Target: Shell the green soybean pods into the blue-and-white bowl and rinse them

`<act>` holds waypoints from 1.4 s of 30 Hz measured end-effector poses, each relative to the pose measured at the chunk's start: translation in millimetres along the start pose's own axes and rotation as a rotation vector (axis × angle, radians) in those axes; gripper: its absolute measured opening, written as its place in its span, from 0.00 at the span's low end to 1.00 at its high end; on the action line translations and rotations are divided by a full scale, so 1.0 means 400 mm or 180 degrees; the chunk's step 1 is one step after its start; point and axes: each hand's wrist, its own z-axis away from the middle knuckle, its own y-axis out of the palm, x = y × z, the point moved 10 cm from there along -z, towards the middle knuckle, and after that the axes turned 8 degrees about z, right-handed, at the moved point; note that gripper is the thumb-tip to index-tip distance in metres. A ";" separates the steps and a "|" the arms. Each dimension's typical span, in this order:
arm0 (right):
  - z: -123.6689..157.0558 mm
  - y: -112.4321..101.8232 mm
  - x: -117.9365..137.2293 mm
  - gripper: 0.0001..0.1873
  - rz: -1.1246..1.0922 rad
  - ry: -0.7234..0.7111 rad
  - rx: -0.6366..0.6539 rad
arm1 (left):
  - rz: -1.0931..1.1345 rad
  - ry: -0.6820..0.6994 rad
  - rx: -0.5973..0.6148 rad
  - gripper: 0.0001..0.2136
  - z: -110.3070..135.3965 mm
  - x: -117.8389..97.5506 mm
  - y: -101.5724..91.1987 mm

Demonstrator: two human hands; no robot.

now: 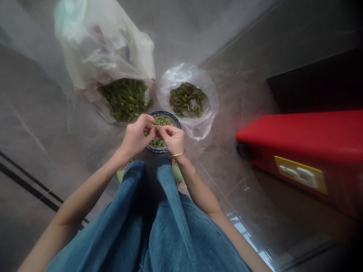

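Observation:
My left hand (pixel 138 134) and my right hand (pixel 172 138) meet over a small blue-rimmed bowl (pixel 173 118) of shelled green beans on the floor. Both hands are closed in a pinch on one green pod (pixel 155 129) held between their fingertips. A gold bangle (pixel 177 154) circles my right wrist. Beyond the bowl on the left, a large plastic bag (pixel 93 53) lies open with a heap of whole green pods (pixel 124 99). To the right of it, a smaller clear bag (pixel 187 75) holds darker pods (pixel 187 100).
My knees in blue jeans (pixel 159 211) fill the lower middle. A red box (pixel 306 147) with a yellow label stands at the right on the grey tiled floor (pixel 42 124). Dark floor strips (pixel 31 187) run along the left.

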 end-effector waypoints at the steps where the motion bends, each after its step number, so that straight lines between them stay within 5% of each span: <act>1: 0.000 0.000 -0.001 0.23 0.0051 0.0003 0.0040 | 0.0166 -0.0104 -0.0002 0.10 -0.002 0.009 0.000; 11: 0.005 0.001 0.001 0.16 0.0877 -0.0442 0.0168 | 0.1241 -0.1246 -0.0150 0.09 0.013 0.130 0.011; 17: 0.008 0.011 0.019 0.14 0.1293 -0.0653 0.0517 | 0.1673 -0.1878 0.0140 0.10 0.031 0.187 0.039; 20: 0.002 0.009 0.014 0.18 0.1288 -0.0556 0.0750 | 0.1561 -0.1649 0.0267 0.10 0.024 0.176 0.041; 27: -0.014 0.012 -0.041 0.26 0.0056 0.0387 0.0916 | 0.1265 -0.0672 0.0311 0.14 0.010 0.071 0.044; 37: -0.007 0.040 -0.062 0.28 -0.0278 0.0612 0.0974 | 0.0807 -0.0323 0.0152 0.13 0.015 0.046 0.022; 42: -0.003 0.029 -0.072 0.24 -0.0486 0.0717 0.0735 | -0.0103 0.0179 0.0027 0.09 0.019 0.005 0.020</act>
